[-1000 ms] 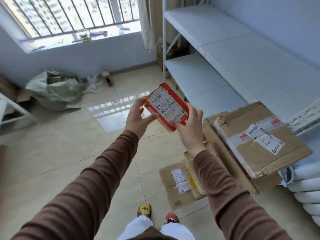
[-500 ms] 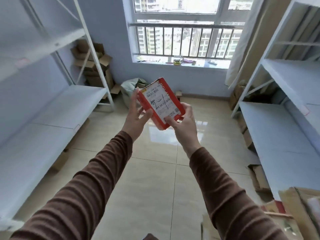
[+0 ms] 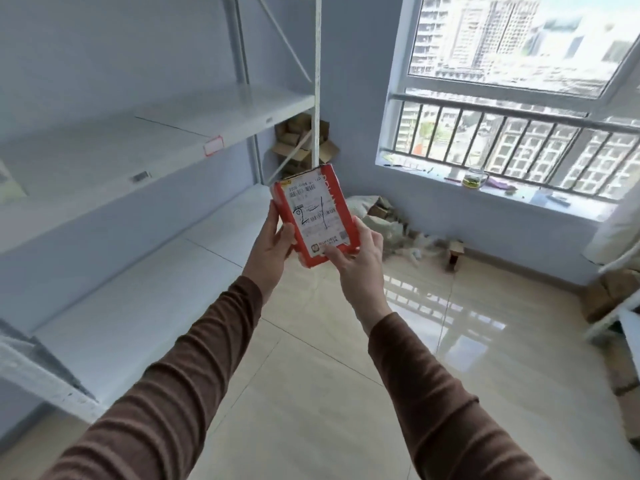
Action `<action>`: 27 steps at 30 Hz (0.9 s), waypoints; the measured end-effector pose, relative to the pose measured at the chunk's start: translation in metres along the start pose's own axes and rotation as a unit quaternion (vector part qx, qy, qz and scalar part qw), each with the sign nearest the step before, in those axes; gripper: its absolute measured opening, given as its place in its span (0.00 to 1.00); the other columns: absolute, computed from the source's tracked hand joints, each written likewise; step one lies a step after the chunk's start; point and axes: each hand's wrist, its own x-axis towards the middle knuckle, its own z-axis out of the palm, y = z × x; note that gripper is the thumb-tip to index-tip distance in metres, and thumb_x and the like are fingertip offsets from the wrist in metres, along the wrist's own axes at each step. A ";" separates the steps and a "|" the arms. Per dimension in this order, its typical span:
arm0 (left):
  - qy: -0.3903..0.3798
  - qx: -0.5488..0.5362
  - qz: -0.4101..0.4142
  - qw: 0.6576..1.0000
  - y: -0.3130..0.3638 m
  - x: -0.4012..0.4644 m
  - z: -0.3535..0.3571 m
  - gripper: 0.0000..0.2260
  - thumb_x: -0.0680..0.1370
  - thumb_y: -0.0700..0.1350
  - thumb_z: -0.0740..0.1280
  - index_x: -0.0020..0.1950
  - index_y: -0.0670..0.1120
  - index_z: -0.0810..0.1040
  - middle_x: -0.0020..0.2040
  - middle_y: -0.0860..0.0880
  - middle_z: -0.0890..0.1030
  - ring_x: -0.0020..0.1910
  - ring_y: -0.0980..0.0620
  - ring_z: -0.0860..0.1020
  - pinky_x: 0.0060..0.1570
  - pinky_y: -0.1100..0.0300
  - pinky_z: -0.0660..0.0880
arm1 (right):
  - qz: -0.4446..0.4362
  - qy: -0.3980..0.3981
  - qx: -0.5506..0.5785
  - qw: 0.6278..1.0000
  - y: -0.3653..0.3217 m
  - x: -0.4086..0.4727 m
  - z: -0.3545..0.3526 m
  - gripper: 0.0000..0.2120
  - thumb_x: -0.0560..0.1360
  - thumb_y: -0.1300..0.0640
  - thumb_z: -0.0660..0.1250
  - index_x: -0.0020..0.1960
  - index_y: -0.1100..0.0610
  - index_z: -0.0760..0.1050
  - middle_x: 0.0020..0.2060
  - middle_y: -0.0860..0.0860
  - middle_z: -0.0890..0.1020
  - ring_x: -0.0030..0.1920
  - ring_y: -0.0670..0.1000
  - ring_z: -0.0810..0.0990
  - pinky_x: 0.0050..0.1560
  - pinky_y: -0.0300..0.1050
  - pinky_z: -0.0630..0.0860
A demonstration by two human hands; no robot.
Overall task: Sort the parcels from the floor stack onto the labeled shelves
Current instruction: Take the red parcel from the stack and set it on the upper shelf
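A small red parcel with a white shipping label marked "2-1" in black pen is held up at chest height in the middle of the view. My left hand grips its left edge. My right hand holds its lower right corner, thumb on the label. To the left stands a white metal shelf unit with bare boards; a red-framed label tag sits on the front edge of its middle shelf. The floor stack of parcels is out of view.
A white upright post of the shelf unit stands just behind the parcel. Cardboard boxes are piled in the corner, bags and scraps lie under the barred window. Another shelf frame shows at the right edge.
The view has swung left from the right-hand shelves and floor parcels to the left shelf unit. The red parcel stays in both hands and now stands more upright.
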 end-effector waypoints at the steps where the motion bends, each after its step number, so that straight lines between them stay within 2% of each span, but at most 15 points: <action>1: 0.013 0.000 0.002 1.000 0.000 0.008 -0.008 0.23 0.87 0.53 0.54 0.82 0.61 0.54 0.64 0.64 0.78 0.59 0.66 0.80 0.52 0.68 0.78 | -0.004 -0.009 0.003 1.000 -0.001 0.010 0.010 0.33 0.78 0.59 0.73 0.80 0.52 0.63 0.61 0.46 0.67 0.58 0.33 0.72 0.55 0.25 0.75; 2: 0.025 0.001 0.005 1.000 0.000 0.016 -0.015 0.23 0.87 0.53 0.54 0.82 0.60 0.55 0.66 0.63 0.77 0.61 0.65 0.79 0.53 0.68 0.78 | -0.008 -0.018 0.011 1.000 -0.002 0.020 0.020 0.34 0.78 0.60 0.73 0.80 0.52 0.63 0.62 0.47 0.67 0.58 0.34 0.72 0.55 0.25 0.75; 5: 0.070 0.025 0.027 0.997 0.005 0.042 -0.036 0.20 0.87 0.52 0.54 0.80 0.58 0.61 0.68 0.58 0.76 0.64 0.63 0.77 0.53 0.67 0.78 | -0.026 -0.043 0.037 0.998 -0.006 0.054 0.051 0.31 0.78 0.60 0.73 0.78 0.51 0.67 0.62 0.47 0.68 0.61 0.38 0.73 0.62 0.35 0.77; 9: 0.156 0.054 0.050 0.985 0.016 0.075 -0.072 0.18 0.87 0.50 0.55 0.76 0.49 0.63 0.67 0.51 0.76 0.65 0.57 0.78 0.54 0.63 0.80 | -0.050 -0.090 0.072 0.992 -0.028 0.095 0.094 0.28 0.78 0.62 0.72 0.76 0.51 0.69 0.58 0.43 0.68 0.58 0.35 0.73 0.53 0.24 0.73; 12: 0.203 0.074 0.069 0.974 0.037 0.094 -0.109 0.19 0.86 0.50 0.57 0.76 0.47 0.64 0.68 0.50 0.76 0.66 0.55 0.78 0.59 0.58 0.81 | -0.076 -0.123 0.088 0.986 -0.057 0.122 0.131 0.26 0.79 0.61 0.72 0.75 0.53 0.69 0.61 0.47 0.69 0.55 0.32 0.72 0.48 0.19 0.69; 14: 0.223 0.096 0.088 0.966 0.056 0.102 -0.138 0.21 0.86 0.51 0.58 0.78 0.49 0.63 0.70 0.51 0.75 0.68 0.53 0.76 0.62 0.53 0.80 | -0.091 -0.148 0.111 0.978 -0.081 0.135 0.158 0.26 0.79 0.58 0.72 0.74 0.52 0.68 0.59 0.44 0.69 0.56 0.37 0.74 0.52 0.24 0.73; 16: 0.236 0.124 0.111 0.957 0.078 0.107 -0.170 0.24 0.85 0.53 0.61 0.80 0.51 0.62 0.73 0.51 0.74 0.72 0.53 0.73 0.66 0.49 0.77 | -0.111 -0.168 0.133 0.970 -0.106 0.146 0.188 0.24 0.79 0.55 0.72 0.73 0.48 0.69 0.59 0.40 0.72 0.58 0.42 0.77 0.59 0.37 0.78; 18: 0.249 0.164 0.127 0.946 0.101 0.109 -0.204 0.27 0.84 0.52 0.64 0.81 0.53 0.60 0.74 0.54 0.73 0.73 0.56 0.71 0.67 0.56 0.76 | -0.133 -0.189 0.161 0.960 -0.131 0.154 0.218 0.21 0.79 0.53 0.72 0.69 0.45 0.70 0.59 0.43 0.77 0.58 0.47 0.80 0.60 0.49 0.81; 20: 0.259 0.195 0.149 0.934 0.124 0.108 -0.235 0.29 0.83 0.49 0.66 0.82 0.54 0.59 0.74 0.56 0.72 0.73 0.60 0.69 0.63 0.69 0.74 | -0.157 -0.201 0.179 0.950 -0.160 0.159 0.245 0.19 0.79 0.52 0.72 0.66 0.42 0.70 0.58 0.44 0.81 0.55 0.48 0.82 0.57 0.53 0.83; 21: 0.262 0.209 0.161 0.928 0.135 0.108 -0.250 0.30 0.82 0.48 0.67 0.82 0.55 0.59 0.74 0.55 0.71 0.73 0.61 0.69 0.61 0.72 0.73 | -0.170 -0.205 0.187 0.945 -0.175 0.160 0.256 0.19 0.79 0.52 0.72 0.65 0.42 0.70 0.58 0.43 0.82 0.54 0.47 0.83 0.55 0.54 0.84; 25: 0.281 0.261 0.218 0.897 0.182 0.107 -0.304 0.28 0.82 0.47 0.67 0.75 0.65 0.58 0.68 0.54 0.69 0.71 0.60 0.69 0.62 0.69 0.74 | -0.210 -0.216 0.224 0.927 -0.239 0.162 0.298 0.17 0.79 0.53 0.72 0.62 0.40 0.70 0.58 0.41 0.82 0.51 0.48 0.84 0.50 0.53 0.84; 27: 0.292 0.277 0.235 0.885 0.207 0.109 -0.328 0.26 0.83 0.48 0.67 0.73 0.67 0.58 0.67 0.54 0.69 0.71 0.60 0.69 0.59 0.72 0.74 | -0.238 -0.210 0.228 0.921 -0.269 0.165 0.317 0.17 0.79 0.51 0.72 0.62 0.40 0.70 0.58 0.40 0.82 0.50 0.47 0.83 0.50 0.52 0.84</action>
